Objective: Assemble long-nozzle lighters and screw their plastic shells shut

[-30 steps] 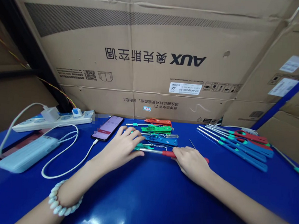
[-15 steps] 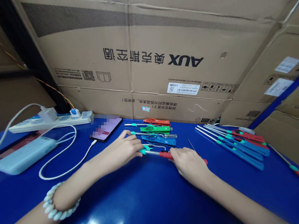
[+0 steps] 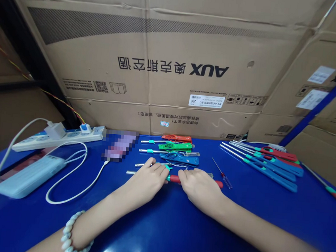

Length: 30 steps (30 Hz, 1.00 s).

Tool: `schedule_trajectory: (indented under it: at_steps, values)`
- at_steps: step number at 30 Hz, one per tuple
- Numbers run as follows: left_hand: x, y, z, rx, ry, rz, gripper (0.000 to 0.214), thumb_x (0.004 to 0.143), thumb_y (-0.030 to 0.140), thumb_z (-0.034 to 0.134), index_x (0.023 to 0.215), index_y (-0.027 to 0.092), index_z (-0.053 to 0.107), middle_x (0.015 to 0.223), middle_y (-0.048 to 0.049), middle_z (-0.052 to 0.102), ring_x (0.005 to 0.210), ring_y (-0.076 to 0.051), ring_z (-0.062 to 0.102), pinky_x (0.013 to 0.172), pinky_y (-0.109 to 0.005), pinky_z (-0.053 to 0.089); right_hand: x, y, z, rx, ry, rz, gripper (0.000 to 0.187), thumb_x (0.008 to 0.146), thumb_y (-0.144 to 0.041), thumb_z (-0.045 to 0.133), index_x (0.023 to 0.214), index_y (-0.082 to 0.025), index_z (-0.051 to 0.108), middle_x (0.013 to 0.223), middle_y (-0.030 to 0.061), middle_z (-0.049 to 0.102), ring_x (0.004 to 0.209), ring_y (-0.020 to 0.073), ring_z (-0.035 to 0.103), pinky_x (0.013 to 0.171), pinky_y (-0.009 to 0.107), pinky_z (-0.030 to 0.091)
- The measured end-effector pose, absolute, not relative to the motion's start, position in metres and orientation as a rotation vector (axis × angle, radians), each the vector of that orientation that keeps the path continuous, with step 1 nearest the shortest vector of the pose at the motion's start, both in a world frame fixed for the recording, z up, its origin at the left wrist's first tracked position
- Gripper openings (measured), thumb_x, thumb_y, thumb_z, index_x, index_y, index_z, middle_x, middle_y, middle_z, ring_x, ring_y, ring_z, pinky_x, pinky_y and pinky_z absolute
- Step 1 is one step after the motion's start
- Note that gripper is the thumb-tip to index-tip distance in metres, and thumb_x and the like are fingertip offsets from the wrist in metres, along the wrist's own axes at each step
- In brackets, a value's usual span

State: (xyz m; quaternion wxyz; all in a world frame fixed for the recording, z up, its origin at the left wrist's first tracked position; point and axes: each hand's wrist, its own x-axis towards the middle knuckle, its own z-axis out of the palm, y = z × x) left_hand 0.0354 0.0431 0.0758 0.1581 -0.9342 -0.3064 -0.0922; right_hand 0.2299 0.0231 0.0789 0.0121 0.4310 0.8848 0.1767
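My left hand point(image 3: 148, 180) and my right hand point(image 3: 198, 188) both grip a long tool with a red handle point(image 3: 174, 178) and a steel shaft that lies flat on the blue table point(image 3: 160, 222). The left fingers pinch its teal collar. The right fingers close over the red handle. Just behind it lie a blue-handled tool point(image 3: 178, 158), a green one point(image 3: 175, 146) and a red one point(image 3: 177, 138), in a row. A thin small screwdriver point(image 3: 221, 173) rests to the right of my right hand.
A group of long blue- and red-handled tools point(image 3: 265, 161) lies at the right. A phone point(image 3: 119, 146), a charging cable point(image 3: 73, 180), a light blue power bank point(image 3: 26, 177) and a power strip point(image 3: 58, 135) sit at the left. Large cardboard boxes point(image 3: 173, 64) wall the back.
Both hands slid the red-handled tool to the left, so its steel shaft now sticks out past my left hand. My hands have come closer together.
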Motion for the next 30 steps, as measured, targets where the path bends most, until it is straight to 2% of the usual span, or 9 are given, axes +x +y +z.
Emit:
schedule_trajectory:
  at_steps: [5, 9, 14, 23, 30]
  values:
    - [0.041, 0.040, 0.076, -2.483, -0.780, -0.343, 0.018, 0.091, 0.008, 0.035, 0.081, 0.014, 0.050, 0.077, -0.0071, 0.057, 0.073, -0.023, 0.052, 0.079, -0.039, 0.035, 0.229, 0.020, 0.090, 1.450, 2.737, 0.356, 0.004, 0.087, -0.013, 0.052, 0.086, -0.015, 0.055, 0.076, 0.0070, 0.069, 0.065, 0.0229, 0.066, 0.054, 0.029, 0.037]
    - [0.045, 0.032, 0.079, -2.371, -0.766, -0.367, 0.018, 0.089, 0.005, 0.035, 0.082, 0.013, 0.050, 0.077, -0.0072, 0.055, 0.074, -0.023, 0.052, 0.082, -0.040, 0.035, 0.229, 0.016, 0.095, 1.503, 2.745, 0.193, 0.010, 0.091, -0.025, 0.053, 0.089, -0.016, 0.056, 0.078, 0.0067, 0.071, 0.069, 0.0238, 0.068, 0.055, 0.028, 0.036]
    - [0.045, 0.029, 0.080, -2.331, -0.726, -0.360, 0.021, 0.088, 0.005, 0.033, 0.082, 0.013, 0.051, 0.079, -0.0083, 0.056, 0.078, -0.024, 0.053, 0.083, -0.039, 0.035, 0.229, 0.015, 0.097, 1.522, 2.753, 0.107, 0.011, 0.091, -0.026, 0.054, 0.091, -0.015, 0.057, 0.081, 0.0066, 0.071, 0.072, 0.0245, 0.069, 0.056, 0.028, 0.034]
    - [0.045, 0.037, 0.074, -2.389, -0.773, -0.338, 0.014, 0.087, 0.008, 0.040, 0.081, 0.013, 0.051, 0.077, -0.0071, 0.056, 0.076, -0.024, 0.053, 0.082, -0.040, 0.035, 0.229, 0.020, 0.083, 1.573, 2.746, 0.142, 0.010, 0.091, -0.025, 0.053, 0.089, -0.016, 0.057, 0.080, 0.0079, 0.070, 0.073, 0.0237, 0.068, 0.057, 0.027, 0.036]
    - [0.040, 0.047, 0.072, -2.497, -0.740, -0.311, 0.014, 0.093, 0.021, 0.046, 0.082, 0.014, 0.051, 0.078, -0.0050, 0.056, 0.077, -0.023, 0.051, 0.078, -0.038, 0.035, 0.230, 0.023, 0.068, 1.619, 2.800, 0.079, 0.009, 0.091, -0.023, 0.054, 0.093, -0.015, 0.057, 0.084, 0.0079, 0.070, 0.074, 0.0228, 0.067, 0.060, 0.026, 0.039]
